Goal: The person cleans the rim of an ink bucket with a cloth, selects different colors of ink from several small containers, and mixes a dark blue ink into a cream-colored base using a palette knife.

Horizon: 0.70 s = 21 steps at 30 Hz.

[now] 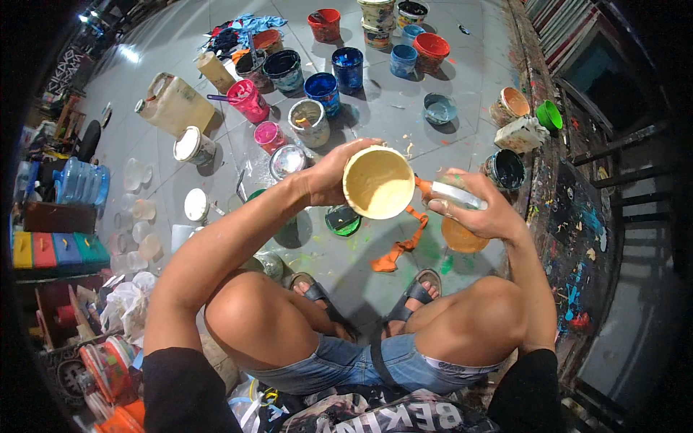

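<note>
The person sits low over a grey tiled floor [404, 108], knees apart, so that both hands meet in the gap above the feet. The left hand [328, 177] has its grip clamped round the side of a round cream-coloured plastic tub [377, 182], tipped so its open mouth faces up toward the head camera and its pale, paint-coated inside shows; held that way the contents can be seen and reached from the other side. The right hand [480, 206] is closed on a pale, orange-smeared scraper-like tool [451, 193] whose orange-stained end sits at the tub's rim; whether it touches the rim I cannot tell. Just beneath that hand stands a small round pot of orange paint [462, 237], and an orange rag [401, 245] trails over the floor between the sandalled feet, probably kept close for wiping. Further off, open paint pots in blue [321, 88], pink [249, 99] and red [432, 47] ring the sitter within arm's reach.
</note>
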{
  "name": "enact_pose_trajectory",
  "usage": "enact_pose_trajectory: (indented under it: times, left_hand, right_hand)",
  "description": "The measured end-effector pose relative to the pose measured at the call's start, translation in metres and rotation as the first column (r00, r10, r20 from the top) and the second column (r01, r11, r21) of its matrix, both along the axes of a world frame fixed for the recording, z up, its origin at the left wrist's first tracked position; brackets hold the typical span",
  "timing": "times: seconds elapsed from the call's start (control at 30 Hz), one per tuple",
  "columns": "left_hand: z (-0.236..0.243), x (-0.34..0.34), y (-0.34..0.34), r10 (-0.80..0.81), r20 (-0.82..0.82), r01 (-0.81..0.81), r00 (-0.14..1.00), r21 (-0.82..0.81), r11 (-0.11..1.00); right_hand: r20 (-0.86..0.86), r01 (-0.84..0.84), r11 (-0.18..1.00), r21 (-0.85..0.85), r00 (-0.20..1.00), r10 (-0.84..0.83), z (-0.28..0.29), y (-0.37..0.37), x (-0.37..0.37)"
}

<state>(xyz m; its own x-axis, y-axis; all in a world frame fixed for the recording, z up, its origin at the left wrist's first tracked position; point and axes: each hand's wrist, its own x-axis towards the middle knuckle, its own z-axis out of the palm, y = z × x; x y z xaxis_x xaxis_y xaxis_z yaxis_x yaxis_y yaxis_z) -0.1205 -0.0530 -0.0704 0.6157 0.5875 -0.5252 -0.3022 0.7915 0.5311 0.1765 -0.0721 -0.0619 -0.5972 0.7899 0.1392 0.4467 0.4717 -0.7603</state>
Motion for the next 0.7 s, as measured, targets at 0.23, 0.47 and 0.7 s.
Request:
enact_pose_trajectory:
  times: [0.23, 0.47, 0.7]
  left_hand:
    - [-0.010, 0.021, -0.003, 0.019, -0.031, -0.019, 0.999, -0.003, 1.000]
    - [0.000, 0.048, 0.025, 0.293, 0.191, -0.320, 0.937, 0.124, 0.939]
    - [0.025, 0.067, 0.057, 0.687, 0.157, -0.699, 0.709, 0.282, 0.657]
  right_hand:
    - [0.036, 0.118, 0.922, -0.368, 0.993, -0.112, 0.006, -0.010, 0.022]
    - [-0.108, 0.292, 0.911, 0.291, 0.956, -0.272, -0.007, -0.010, 0.001]
    - [-0.001, 0.263, 0.866, 0.426, 0.957, -0.290, 0.037, 0.013, -0.051]
